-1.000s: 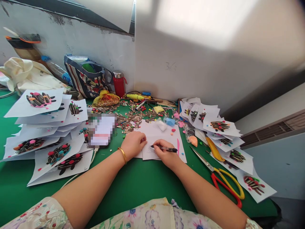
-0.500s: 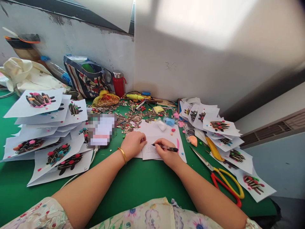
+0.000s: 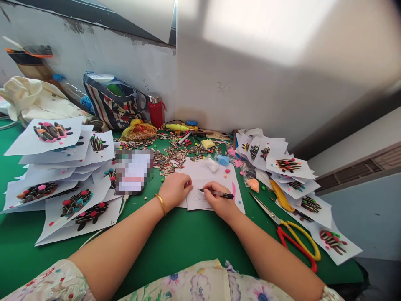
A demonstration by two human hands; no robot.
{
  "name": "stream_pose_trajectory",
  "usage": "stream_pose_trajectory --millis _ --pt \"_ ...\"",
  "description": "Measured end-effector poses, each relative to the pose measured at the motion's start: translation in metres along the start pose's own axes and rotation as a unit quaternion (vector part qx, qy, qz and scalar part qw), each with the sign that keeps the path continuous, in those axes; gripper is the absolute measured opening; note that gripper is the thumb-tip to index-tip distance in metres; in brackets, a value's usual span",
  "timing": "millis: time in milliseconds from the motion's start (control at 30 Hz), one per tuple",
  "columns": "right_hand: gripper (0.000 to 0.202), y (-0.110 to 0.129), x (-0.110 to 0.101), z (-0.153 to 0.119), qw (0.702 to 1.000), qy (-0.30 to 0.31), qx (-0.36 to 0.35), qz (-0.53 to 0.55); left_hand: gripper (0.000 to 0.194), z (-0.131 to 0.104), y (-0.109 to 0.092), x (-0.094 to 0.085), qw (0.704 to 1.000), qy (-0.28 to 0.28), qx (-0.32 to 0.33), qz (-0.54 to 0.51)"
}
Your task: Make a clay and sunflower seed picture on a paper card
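My right hand (image 3: 222, 203) is closed around a black pen (image 3: 221, 193) with its tip on a white sheet of paper (image 3: 216, 175). Faint line drawing shows on the sheet beside the tip. My left hand (image 3: 174, 190), a gold bangle at its wrist, rests at the sheet's left edge with fingers curled; what lies under them is hidden. A pink strip marks the sheet's right side. Lumps of white clay (image 3: 211, 164) and blue clay (image 3: 223, 159) lie near its far edge. Many striped sunflower seeds (image 3: 172, 161) are scattered beyond my left hand.
Stacked cards with seed-and-clay figures stand left (image 3: 59, 167) and right (image 3: 288, 165). Scissors (image 3: 277, 221) lie open beside my right forearm, near a yellow-handled tool (image 3: 280, 196). A blurred phone (image 3: 133, 171) trails a cable. A red flask (image 3: 156, 110) and striped bag (image 3: 109, 100) stand behind.
Both hands stay almost in place. The pen has tilted very slightly against the sheet, and the view has shifted a touch.
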State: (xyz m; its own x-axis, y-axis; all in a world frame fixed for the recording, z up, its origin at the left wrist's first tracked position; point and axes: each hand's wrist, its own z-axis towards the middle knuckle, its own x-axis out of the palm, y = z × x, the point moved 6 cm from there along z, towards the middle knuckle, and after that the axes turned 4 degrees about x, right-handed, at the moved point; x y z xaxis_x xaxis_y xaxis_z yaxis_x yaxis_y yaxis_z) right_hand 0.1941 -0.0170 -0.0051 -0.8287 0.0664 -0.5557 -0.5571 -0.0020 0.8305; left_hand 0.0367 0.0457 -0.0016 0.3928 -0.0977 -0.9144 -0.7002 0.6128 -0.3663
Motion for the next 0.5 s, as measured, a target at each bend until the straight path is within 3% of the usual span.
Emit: stream_pose_trajectory --millis 500 --pt "0.016 0.0012 -0.0024 -0.0005 1.000 -0.008 0.007 -0.006 0.009 -0.0003 -0.0006 -0.0003 1.000 -0.004 0.005 -0.002"
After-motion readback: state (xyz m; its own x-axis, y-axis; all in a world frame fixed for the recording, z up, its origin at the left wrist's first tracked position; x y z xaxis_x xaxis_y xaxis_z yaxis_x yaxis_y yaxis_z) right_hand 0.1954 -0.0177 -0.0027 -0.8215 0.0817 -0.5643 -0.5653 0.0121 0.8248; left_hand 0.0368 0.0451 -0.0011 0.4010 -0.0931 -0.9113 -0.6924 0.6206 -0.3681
